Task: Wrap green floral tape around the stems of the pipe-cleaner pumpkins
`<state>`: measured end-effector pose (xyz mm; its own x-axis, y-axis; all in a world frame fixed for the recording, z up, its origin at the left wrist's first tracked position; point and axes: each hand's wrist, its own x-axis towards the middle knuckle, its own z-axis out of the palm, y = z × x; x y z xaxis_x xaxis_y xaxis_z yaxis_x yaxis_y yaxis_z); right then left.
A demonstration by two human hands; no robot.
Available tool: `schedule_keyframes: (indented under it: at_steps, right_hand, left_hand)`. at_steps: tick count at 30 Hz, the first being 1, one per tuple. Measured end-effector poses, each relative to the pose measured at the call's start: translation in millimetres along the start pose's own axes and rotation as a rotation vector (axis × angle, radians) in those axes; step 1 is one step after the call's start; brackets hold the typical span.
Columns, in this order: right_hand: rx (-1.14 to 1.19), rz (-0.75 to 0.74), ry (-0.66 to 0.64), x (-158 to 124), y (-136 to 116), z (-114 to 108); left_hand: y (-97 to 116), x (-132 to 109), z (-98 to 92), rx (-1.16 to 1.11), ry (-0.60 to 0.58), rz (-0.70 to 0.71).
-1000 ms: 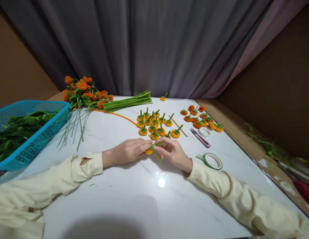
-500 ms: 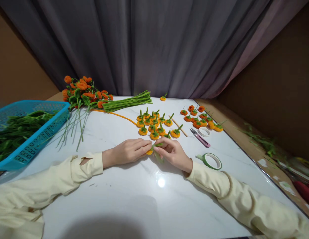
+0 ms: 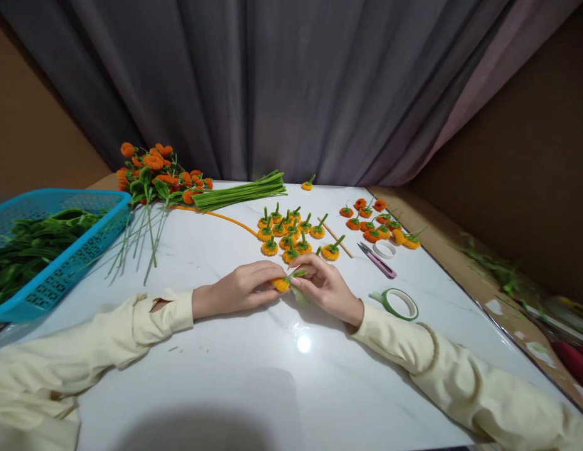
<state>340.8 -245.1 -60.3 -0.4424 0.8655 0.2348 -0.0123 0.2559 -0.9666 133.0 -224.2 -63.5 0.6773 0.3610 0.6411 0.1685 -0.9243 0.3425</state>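
Observation:
Between my hands is a small yellow-orange pipe-cleaner flower (image 3: 280,285) with a green stem pointing right. My left hand (image 3: 247,287) pinches the flower head from the left. On the other side, my right hand (image 3: 331,288) is closed at the stem, with its fingertips on a strip of pale green tape (image 3: 299,297) that hangs below them. Just beyond the hands stand several similar yellow flowers (image 3: 286,235), stems up. A roll of green floral tape (image 3: 400,304) lies to the right of my right hand, its loose end towards me.
A blue basket (image 3: 61,269) of green leaves stands at left. Behind lie orange flowers (image 3: 154,163) and green pipe cleaners (image 3: 239,191). At right are orange flower heads (image 3: 366,219), pink snips (image 3: 378,260), a white tape roll (image 3: 385,249) and a thin stick (image 3: 337,238).
The flower has turned in my left fingers, so more of its yellow head shows. My right fingers stay at the stem with the tape, hardly shifted.

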Motion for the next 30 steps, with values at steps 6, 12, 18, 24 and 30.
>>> schedule_keyframes:
  at_steps: [6,12,18,24,30]
  right_hand:
    - [0.028,0.028,-0.006,1,-4,-2]
    - [0.317,0.192,-0.126,4,-11,-2]
    - [0.341,0.213,-0.138,4,-8,1]
    - [0.35,0.192,-0.138,5,-3,-1]
    - [0.301,0.158,-0.111,3,-9,-2]
  left_hand:
    - [8,6,-0.2,-0.209,0.033,-0.299]
    - [5,4,-0.9,-0.186,0.028,-0.293]
    - [5,3,-0.1,-0.162,0.024,-0.255]
    - [11,10,-0.9,-0.521,0.03,-0.547]
    - [14,14,-2.2,-0.865,0.015,-0.753]
